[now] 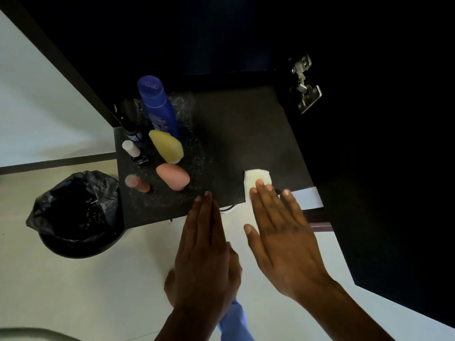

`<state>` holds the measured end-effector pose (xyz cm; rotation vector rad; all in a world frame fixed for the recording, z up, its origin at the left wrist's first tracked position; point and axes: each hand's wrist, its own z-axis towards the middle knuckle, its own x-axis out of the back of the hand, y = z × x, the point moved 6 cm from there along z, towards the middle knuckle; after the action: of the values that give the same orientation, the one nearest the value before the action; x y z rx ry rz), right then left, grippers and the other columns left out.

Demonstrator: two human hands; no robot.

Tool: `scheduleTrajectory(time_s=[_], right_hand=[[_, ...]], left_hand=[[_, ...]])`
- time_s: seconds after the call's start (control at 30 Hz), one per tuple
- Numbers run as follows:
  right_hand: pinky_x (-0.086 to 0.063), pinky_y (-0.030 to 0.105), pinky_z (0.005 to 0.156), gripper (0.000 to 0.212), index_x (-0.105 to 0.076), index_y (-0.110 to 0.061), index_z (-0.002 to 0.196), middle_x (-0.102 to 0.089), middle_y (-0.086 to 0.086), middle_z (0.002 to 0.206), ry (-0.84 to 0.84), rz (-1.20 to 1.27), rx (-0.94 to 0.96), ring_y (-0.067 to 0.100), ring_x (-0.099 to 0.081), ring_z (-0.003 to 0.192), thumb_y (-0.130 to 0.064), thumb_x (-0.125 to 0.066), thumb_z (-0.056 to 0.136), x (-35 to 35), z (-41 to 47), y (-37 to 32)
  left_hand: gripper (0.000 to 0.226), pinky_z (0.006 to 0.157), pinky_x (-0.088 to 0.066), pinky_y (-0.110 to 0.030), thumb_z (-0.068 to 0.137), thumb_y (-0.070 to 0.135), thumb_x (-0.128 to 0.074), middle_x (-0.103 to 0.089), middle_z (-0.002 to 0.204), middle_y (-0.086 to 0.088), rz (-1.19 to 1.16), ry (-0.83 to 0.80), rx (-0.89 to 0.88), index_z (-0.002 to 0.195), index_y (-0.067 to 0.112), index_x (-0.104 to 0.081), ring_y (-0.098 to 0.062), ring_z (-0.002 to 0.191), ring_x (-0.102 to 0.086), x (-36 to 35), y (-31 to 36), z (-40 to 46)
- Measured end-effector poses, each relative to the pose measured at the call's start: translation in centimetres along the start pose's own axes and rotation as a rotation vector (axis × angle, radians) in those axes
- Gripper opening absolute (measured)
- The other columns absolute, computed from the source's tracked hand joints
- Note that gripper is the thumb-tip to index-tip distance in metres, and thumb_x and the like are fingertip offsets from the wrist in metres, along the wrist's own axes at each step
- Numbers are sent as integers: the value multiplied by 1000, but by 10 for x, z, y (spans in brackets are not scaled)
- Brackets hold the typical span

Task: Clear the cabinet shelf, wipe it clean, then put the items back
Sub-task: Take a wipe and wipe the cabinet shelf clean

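A dark cabinet shelf (248, 134) lies below me, seen from above. My right hand (280, 237) lies flat, fingers together, pressing a folded white tissue (254, 179) onto the shelf near its front right edge. My left hand (204, 254) is flat with fingers straight, its fingertips at the shelf's front edge, holding nothing. On the speckled surface at the left stand a tall blue bottle (157, 104), a yellow bottle (167, 146), a pink bottle (173, 179), a small orange-capped container (136, 183), a white-capped small bottle (131, 148) and a dark slim bottle (129, 126).
A black bin lined with a black bag (78, 215) stands on the pale floor at the left. The open cabinet door (384, 193) rises at the right, with a metal hinge (305, 84) near its top. A blue trouser leg (234, 321) shows below my hands.
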<state>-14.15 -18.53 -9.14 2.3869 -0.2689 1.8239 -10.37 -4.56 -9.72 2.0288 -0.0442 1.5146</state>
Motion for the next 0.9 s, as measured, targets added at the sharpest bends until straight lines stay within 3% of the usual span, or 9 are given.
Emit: scheduleTrajectory(time_s=[0.2, 0.33, 0.43, 0.63, 0.77, 0.9], right_hand=[[-8, 47, 131, 66, -28, -9, 162, -25, 12, 170, 104, 83, 65, 23, -17, 160, -47, -15, 110, 26, 81, -8], [-9, 48, 130, 61, -40, -3, 156, -38, 15, 164, 236, 140, 168, 27, -32, 155, -39, -30, 107, 44, 152, -30], [-8, 48, 130, 56, -41, -6, 155, -39, 13, 164, 223, 130, 259, 27, -33, 154, -34, -35, 107, 48, 179, -49], [-14, 48, 130, 58, -46, -7, 154, -44, 13, 161, 173, 60, 420, 25, -37, 153, -32, -29, 104, 40, 122, -57], [-21, 51, 128, 59, -44, -8, 155, -41, 10, 163, 86, 2, 361, 21, -35, 154, -35, -19, 108, 32, 72, -40], [-22, 51, 128, 59, -53, -7, 149, -50, 9, 157, 137, 83, 235, 20, -48, 145, -33, -24, 105, 43, 90, -24]], left_hand=[[101, 115, -43, -44, 74, 20, -84, -35, 166, -17, -41, 5, 22, 159, -1, -33, -35, 151, -39, 3, 2, -1], [92, 117, -43, -44, 76, 17, -77, -36, 165, -19, 4, 26, -3, 156, -5, -37, -35, 151, -40, 4, 2, -2], [88, 118, -42, -43, 79, 17, -73, -36, 166, -18, 17, 35, -5, 156, -5, -37, -35, 152, -39, 4, 1, -2], [87, 118, -43, -42, 80, 16, -73, -38, 165, -15, -16, 50, 16, 157, 0, -37, -30, 152, -39, 1, -2, -3], [92, 120, -39, -41, 80, 19, -77, -36, 166, -14, -36, 46, 12, 159, 1, -34, -29, 154, -36, -1, -2, -2], [89, 121, -36, -39, 81, 20, -75, -34, 167, -13, -31, 36, 13, 158, 1, -36, -29, 154, -35, -3, -3, -1]])
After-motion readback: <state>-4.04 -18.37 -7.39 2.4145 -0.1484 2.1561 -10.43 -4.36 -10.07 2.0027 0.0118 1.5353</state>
